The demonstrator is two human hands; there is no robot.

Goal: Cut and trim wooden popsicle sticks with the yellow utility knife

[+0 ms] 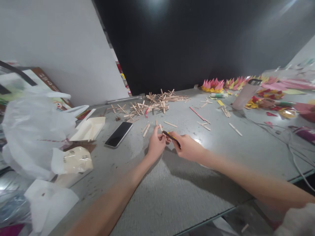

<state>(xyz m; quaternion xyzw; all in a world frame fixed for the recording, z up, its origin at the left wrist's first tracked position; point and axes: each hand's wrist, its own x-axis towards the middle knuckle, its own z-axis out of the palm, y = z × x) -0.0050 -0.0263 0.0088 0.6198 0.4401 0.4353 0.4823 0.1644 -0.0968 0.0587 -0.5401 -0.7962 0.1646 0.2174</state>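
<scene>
My left hand (157, 144) is closed over the middle of the grey table, its fingers pinching a wooden craft stick (160, 127) whose end juts up past them. From the right, my right hand (189, 148) grips a black and yellow utility knife (171, 136). The knife's front end meets the stick close to my left fingertips; the exact point of contact is too small to make out. Just beyond my left hand lie a couple of loose craft sticks (146, 130). A larger heap of joined and loose sticks (161, 103) spreads farther back.
A phone (118, 134) lies left of my hands. White plastic bags (36, 131) and a wrapped packet (77, 159) crowd the left side. Toward the right stand a bottle (246, 95) and pink-yellow paper flowers (213, 86), with a cable (291, 149) nearby. A dark panel (197, 42) rises behind.
</scene>
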